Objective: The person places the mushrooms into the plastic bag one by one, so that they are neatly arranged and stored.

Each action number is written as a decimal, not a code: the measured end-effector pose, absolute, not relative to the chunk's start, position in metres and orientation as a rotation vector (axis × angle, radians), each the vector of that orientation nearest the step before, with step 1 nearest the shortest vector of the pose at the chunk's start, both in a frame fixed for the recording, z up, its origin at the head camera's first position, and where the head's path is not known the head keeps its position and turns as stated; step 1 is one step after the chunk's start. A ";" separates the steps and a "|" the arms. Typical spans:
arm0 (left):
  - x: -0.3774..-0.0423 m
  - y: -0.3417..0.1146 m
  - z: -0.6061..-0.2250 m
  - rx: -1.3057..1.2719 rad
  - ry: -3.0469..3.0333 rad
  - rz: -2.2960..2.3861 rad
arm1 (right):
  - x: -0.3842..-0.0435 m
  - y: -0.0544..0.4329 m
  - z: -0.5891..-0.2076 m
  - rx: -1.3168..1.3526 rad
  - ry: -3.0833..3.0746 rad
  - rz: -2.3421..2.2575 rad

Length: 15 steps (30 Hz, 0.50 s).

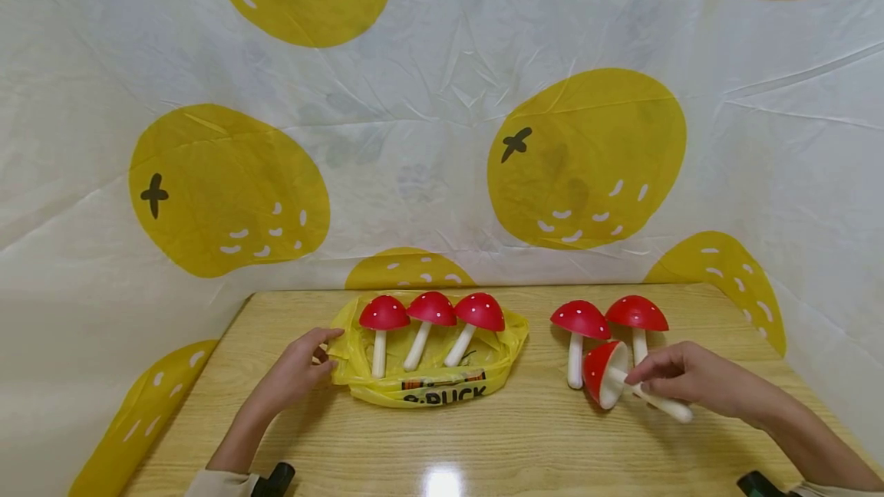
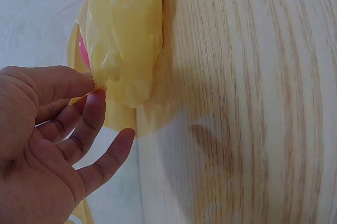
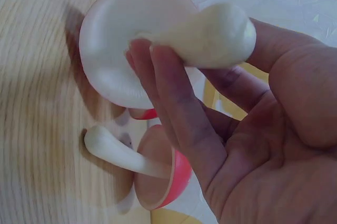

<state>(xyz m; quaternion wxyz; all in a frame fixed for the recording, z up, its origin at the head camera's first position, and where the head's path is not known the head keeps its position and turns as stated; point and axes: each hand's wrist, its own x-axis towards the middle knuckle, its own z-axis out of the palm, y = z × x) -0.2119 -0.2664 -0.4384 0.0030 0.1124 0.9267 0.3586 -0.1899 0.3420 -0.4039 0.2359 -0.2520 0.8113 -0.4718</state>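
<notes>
A yellow plastic bag [image 1: 507, 343] lies spread on the table, with three red-capped toy mushrooms [image 1: 431, 308] side by side on it. At its left edge my left hand [image 1: 293, 368] pinches the yellow plastic between thumb and fingertips, as the left wrist view shows. My right hand [image 1: 700, 382] grips the white stem of another toy mushroom [image 1: 599, 376], which is tilted with its cap to the left. In the right wrist view the white underside of this cap [image 3: 113, 45] faces the camera. Just behind it, two more toy mushrooms [image 1: 578, 319] lie on the table.
The light wooden table [image 1: 331, 451] ends at a back edge against a white cloth [image 1: 414, 190] printed with large yellow fruit. Dark lettering is on the bag's front. A dark wrist device [image 1: 275, 479] shows at each sleeve.
</notes>
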 end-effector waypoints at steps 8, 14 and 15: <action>-0.211 -0.266 -0.439 0.372 2.912 1.124 | -0.190 0.335 -0.394 -0.540 2.170 -1.324; -0.212 -0.266 -0.439 0.371 2.918 1.119 | -0.192 0.330 -0.390 -0.512 2.206 -1.349; -0.212 -0.265 -0.439 0.368 2.920 1.116 | -0.192 0.328 -0.389 -0.501 2.212 -1.349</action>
